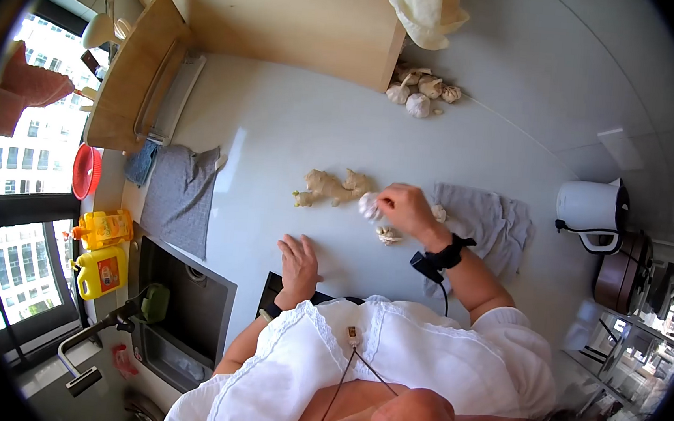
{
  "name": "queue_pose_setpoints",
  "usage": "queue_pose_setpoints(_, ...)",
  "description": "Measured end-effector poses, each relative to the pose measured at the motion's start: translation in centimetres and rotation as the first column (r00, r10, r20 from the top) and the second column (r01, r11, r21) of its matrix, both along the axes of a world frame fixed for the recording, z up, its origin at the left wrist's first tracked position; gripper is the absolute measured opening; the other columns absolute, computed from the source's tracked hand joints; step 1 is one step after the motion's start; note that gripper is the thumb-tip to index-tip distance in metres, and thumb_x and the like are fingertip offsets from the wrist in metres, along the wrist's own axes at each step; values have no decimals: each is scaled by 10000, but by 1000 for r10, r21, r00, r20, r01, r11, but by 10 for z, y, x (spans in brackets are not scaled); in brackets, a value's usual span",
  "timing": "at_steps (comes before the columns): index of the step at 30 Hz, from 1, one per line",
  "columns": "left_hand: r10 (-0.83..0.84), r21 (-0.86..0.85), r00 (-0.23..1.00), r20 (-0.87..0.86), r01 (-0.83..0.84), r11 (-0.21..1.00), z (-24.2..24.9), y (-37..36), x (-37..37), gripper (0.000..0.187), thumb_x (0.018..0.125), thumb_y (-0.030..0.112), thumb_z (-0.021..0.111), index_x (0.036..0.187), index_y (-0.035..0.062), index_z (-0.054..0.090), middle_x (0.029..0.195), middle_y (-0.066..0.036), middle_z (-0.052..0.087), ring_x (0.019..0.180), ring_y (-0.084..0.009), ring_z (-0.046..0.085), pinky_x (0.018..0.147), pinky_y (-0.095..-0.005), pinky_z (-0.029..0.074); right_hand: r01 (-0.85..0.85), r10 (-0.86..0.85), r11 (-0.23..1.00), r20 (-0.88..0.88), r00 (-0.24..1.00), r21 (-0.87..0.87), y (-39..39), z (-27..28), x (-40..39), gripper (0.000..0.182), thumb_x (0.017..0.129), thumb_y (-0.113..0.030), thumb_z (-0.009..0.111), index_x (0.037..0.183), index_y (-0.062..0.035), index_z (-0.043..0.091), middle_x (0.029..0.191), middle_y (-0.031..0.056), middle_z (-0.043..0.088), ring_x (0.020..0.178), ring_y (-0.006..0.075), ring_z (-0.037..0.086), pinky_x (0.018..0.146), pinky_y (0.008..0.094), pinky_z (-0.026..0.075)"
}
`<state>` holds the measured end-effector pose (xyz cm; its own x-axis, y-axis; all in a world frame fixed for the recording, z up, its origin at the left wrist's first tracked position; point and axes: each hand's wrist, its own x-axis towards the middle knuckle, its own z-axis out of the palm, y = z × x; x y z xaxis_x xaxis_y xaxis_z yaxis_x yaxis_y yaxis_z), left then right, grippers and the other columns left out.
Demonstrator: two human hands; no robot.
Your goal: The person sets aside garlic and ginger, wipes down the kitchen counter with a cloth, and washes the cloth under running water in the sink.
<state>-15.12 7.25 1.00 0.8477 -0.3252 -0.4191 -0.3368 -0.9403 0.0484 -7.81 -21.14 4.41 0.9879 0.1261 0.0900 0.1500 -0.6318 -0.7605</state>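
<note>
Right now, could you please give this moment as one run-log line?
left hand: open on counter; right hand: holding garlic bulb; ginger: on counter

The person's left hand point(298, 272) lies flat, palm down, near the torso point(397, 346); the right forearm point(470, 278) angles forward and inward, the right hand point(408, 210) curled in a pinch.

White lace-trimmed top point(436, 357), black wristband point(451, 253), thin cable point(446, 298), dark neck cord point(347, 367)
</note>
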Motion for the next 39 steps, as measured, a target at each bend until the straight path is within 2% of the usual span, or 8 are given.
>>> queue_pose_setpoints(3,-3,33,1000,-7,3,999,-4,-1,0,1188,506,323,948,1409,-111,311,1357,-454,320,1274,-581,351,1032,-465,440,240,-234,969,99,967,-56,-54,6,22,27,779,-43,680,780,-20,666,770,152,663,715,342,648,644,405,521)
queue_pose_setpoints(6,7,52,1000,-28,-6,999,-4,-2,1,1200,497,341,949,1411,-103,311,1356,-450,321,1273,-570,358,1028,-461,446,401,-398,916,127,908,6,-101,11,47,54,797,-45,692,808,-2,661,813,155,684,719,333,662,649,376,526)
queue_pose_setpoints(11,31,66,999,-43,-28,997,0,-5,3,1182,493,342,949,1404,-88,330,1360,-440,327,1273,-572,363,1026,-456,452,316,-275,935,234,932,-162,-157,-29,91,84,800,-50,710,868,-8,687,813,143,697,704,287,675,650,350,528)
queue_pose_setpoints(18,37,34,998,-55,-36,999,-1,-6,3,1136,517,290,948,1394,-92,336,1375,-460,302,1281,-607,352,1027,-479,451,318,-264,925,250,931,-208,-172,-38,124,55,805,-63,697,830,-21,671,789,146,685,714,315,670,646,375,526)
queue_pose_setpoints(27,37,56,999,-29,-36,998,-7,-4,2,1178,469,315,956,1397,-81,349,1373,-436,321,1281,-583,358,1032,-463,446,513,-440,815,288,851,-270,-178,-44,128,42,808,-77,653,774,-54,643,768,150,665,746,363,647,664,447,518)
queue_pose_setpoints(31,33,64,999,-18,-32,997,-12,-3,0,1202,443,318,962,1400,-75,351,1374,-424,326,1287,-574,350,1022,-458,455,503,-418,826,321,850,-255,-174,-51,129,37,808,-79,663,789,-51,648,772,154,667,741,361,650,668,443,521)
queue_pose_setpoints(34,29,51,998,-51,-26,998,-5,-5,3,1137,513,301,945,1394,-94,343,1376,-471,296,1267,-612,368,1026,-482,449,482,-394,835,322,861,-266,-170,-53,134,34,813,-79,674,812,-49,659,777,158,672,739,361,655,664,432,523)
queue_pose_setpoints(39,29,34,998,-55,-27,999,-5,-4,2,1140,517,302,943,1393,-103,336,1376,-477,283,1259,-619,369,1024,-493,447,474,-377,841,346,859,-261,-166,-49,144,40,841,-77,644,810,-51,642,782,164,666,760,371,649,673,446,519)
